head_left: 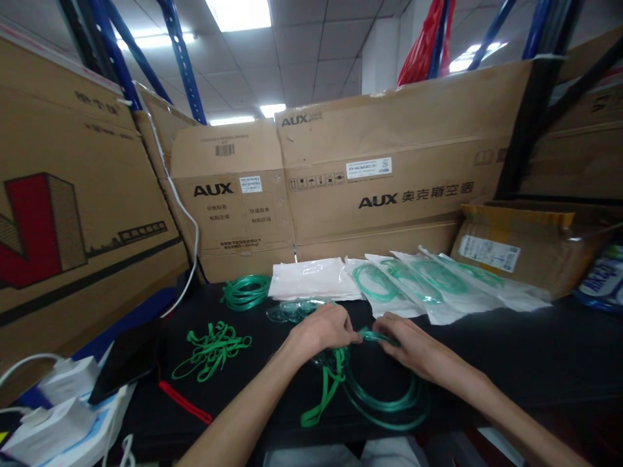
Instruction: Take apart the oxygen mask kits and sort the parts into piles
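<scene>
My left hand (327, 329) is closed in a pinch at one end of a clear green tube. Close by on the right, my right hand (406, 344) has its fingers closed around the same green tubing (384, 407), whose coil hangs in loops below both hands. A green elastic strap (321, 405) dangles under my left hand, beside a clear plastic piece that the hand partly hides. Just behind my left hand lie several clear plastic masks (287, 311). Another coil of green tubing (246, 292) rests farther back on the left, and a tangle of green straps (214, 350) lies in front of it.
A stack of white pouches (314, 279) and several packed pouches with green tubing (379, 285) line the back of the black table. Cardboard panels (370, 168) wall it in. An open carton (516, 246) stands right; a phone (129, 357) and power strip (87, 431) lie left.
</scene>
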`<state>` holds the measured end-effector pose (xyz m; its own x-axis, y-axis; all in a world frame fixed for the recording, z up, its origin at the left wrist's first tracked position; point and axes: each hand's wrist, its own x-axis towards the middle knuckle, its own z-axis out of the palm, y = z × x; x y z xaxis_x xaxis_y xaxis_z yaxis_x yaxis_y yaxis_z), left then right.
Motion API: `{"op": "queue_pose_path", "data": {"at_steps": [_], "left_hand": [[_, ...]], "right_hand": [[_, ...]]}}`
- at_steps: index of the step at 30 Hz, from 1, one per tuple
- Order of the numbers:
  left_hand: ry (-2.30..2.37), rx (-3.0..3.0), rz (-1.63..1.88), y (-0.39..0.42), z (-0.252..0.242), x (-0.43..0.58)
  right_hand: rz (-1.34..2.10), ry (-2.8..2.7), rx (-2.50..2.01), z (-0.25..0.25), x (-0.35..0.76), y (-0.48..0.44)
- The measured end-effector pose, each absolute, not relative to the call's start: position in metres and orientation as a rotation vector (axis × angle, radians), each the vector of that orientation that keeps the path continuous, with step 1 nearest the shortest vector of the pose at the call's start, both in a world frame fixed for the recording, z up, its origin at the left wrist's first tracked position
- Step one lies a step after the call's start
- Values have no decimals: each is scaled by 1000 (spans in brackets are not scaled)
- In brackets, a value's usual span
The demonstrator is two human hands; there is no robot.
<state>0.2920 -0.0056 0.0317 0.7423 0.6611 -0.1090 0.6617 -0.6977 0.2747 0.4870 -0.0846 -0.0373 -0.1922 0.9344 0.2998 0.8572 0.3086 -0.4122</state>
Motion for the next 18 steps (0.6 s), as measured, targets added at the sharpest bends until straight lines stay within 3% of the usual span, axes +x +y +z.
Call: {"op": "queue_pose_path", "data": {"at_steps": [18], "left_hand": [[857, 2633, 22, 4, 14, 305]], "right_hand": [[335, -1788, -1605, -38, 486, -81]]}}
